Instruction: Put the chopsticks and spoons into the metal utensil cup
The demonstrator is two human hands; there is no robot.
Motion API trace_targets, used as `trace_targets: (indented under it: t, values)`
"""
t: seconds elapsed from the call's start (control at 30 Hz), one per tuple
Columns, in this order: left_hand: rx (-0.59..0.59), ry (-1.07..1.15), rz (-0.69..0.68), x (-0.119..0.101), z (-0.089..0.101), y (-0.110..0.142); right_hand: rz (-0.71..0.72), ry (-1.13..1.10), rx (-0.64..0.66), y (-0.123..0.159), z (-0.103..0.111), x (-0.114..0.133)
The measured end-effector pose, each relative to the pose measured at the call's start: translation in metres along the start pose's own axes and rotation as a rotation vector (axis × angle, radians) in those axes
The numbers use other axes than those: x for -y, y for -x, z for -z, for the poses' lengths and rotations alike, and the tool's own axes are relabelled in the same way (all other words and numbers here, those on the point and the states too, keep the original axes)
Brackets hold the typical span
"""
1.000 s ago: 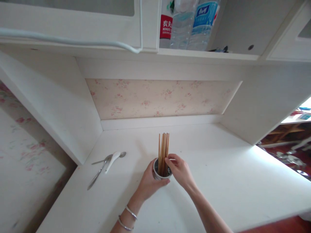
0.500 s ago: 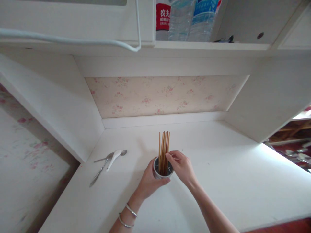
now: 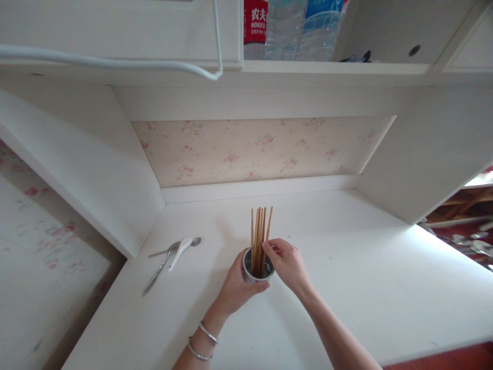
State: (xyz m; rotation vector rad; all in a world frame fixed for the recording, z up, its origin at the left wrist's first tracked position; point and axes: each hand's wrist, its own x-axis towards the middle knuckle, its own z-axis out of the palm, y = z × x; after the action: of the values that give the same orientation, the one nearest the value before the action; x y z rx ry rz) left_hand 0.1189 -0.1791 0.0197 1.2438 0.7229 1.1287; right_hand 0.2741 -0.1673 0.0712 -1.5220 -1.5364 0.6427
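A round metal holder (image 3: 257, 280) stands upright with several wooden chopsticks (image 3: 257, 239) in it, their tips pointing up. My left hand (image 3: 234, 285) wraps round the holder from the left, the thumb along its near side. At the holder's right rim, my right hand (image 3: 287, 262) pinches one chopstick (image 3: 269, 223), which leans right, apart from the bunch. To the left on the white counter lie a white soup spoon (image 3: 180, 252) and metal spoons (image 3: 154, 280), partly overlapping. The lower ends of the chopsticks are hidden inside the holder.
The white counter (image 3: 346, 267) sits between side panels, with a floral back wall (image 3: 265, 151). Overhead is a cabinet shelf (image 3: 335, 68) holding water bottles (image 3: 285, 31). A white cable (image 3: 115, 62) hangs at upper left.
One chopstick in my right hand has tilted to the right, away from the bunch. My left hand and the holder stay in place. The view has shifted slightly.
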Motion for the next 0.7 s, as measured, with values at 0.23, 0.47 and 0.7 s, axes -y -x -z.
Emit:
trace_targets:
  t: [0.23, 0.47, 0.7]
  values:
    - [-0.009, -0.04, -0.015, 0.0005, 0.0014, -0.0004, 0.078, -0.005, -0.032, 0.0038, 0.0023, 0.0009]
    - [-0.006, -0.045, 0.003, 0.001, 0.0019, -0.0001, 0.089, 0.07, 0.034, -0.0026, 0.0005, -0.0014]
    - [-0.004, -0.039, 0.002, -0.0001, 0.0005, -0.0005, 0.029, -0.079, 0.038, 0.0014, -0.0058, -0.0064]
